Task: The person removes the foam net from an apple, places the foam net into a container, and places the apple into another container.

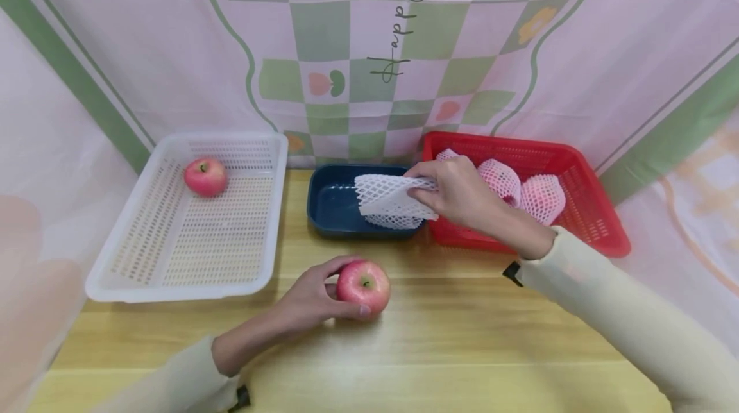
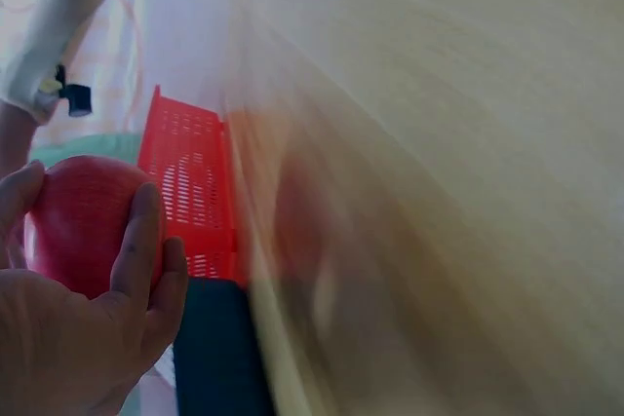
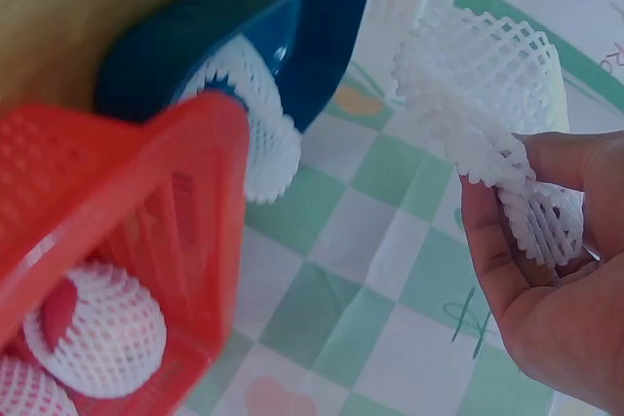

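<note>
A bare red apple [image 1: 372,288] is gripped in my left hand [image 1: 306,301], fingers and thumb round its sides, over the front of the wooden table. In the left wrist view the same apple [image 2: 88,226] lies against the palm. My right hand [image 1: 462,192] pinches a white foam net sleeve [image 1: 388,193] by one end, above the dark blue tray [image 1: 326,214]. Seen from the right wrist, the pinched foam net sleeve [image 3: 478,75] hangs loose and holds no fruit. Another foam net [image 3: 263,133] sticks out of the blue tray.
At the right, a red basket [image 1: 600,220] holds several net-wrapped apples [image 1: 543,198], partly behind my right hand. A white basket [image 1: 277,208] at the left contains one bare apple [image 1: 206,177]. A checked curtain [image 1: 375,28] hangs behind the containers.
</note>
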The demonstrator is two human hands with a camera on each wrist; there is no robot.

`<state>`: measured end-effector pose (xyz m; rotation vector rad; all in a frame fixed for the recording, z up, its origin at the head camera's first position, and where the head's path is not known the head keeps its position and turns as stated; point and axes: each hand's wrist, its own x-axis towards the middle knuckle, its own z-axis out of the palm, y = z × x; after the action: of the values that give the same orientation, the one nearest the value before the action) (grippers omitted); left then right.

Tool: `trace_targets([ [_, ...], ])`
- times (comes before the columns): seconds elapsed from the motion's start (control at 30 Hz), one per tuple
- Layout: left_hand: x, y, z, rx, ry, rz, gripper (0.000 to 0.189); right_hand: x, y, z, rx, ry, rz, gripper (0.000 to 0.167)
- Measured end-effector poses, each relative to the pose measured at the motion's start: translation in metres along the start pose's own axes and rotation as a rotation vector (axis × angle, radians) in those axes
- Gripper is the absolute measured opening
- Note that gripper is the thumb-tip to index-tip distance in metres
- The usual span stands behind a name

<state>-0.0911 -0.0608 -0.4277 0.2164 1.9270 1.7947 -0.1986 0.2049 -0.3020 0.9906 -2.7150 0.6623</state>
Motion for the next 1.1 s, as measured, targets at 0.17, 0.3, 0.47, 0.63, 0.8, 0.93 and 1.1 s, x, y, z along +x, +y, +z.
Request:
trace_targets([
  [0.17, -0.008, 0.014, -0.004, -0.025, -0.024, -0.009, 0.080, 0.013, 0.008, -0.004, -0.034, 0.002, 0.010, 0.020],
  [0.3, -0.013, 0.022, -0.009, -0.046, -0.038, -0.011, 0.080, 0.025, 0.013, -0.007, -0.061, -0.013, 0.029, 0.022],
  [0.47, -0.018, 0.030, -0.018, -0.046, -0.026, -0.010, 0.082, 0.038, 0.020, -0.008, -0.092, -0.006, -0.011, 0.023],
  [0.63, -0.022, 0.040, -0.027, -0.022, -0.010, -0.015, 0.080, 0.047, 0.027, -0.008, -0.099, -0.045, 0.027, 0.028],
  [0.8, -0.027, 0.054, -0.041, 0.015, 0.026, -0.016, 0.080, 0.053, 0.035, -0.005, -0.081, -0.116, 0.105, 0.030],
  [0.93, -0.030, 0.066, -0.056, 0.001, 0.045, -0.020, 0.082, 0.059, 0.040, 0.001, -0.083, -0.150, 0.123, 0.030],
  [1.1, -0.031, 0.081, -0.074, 0.043, 0.085, -0.029, 0.085, 0.067, 0.046, 0.007, -0.111, -0.164, 0.123, 0.029],
])
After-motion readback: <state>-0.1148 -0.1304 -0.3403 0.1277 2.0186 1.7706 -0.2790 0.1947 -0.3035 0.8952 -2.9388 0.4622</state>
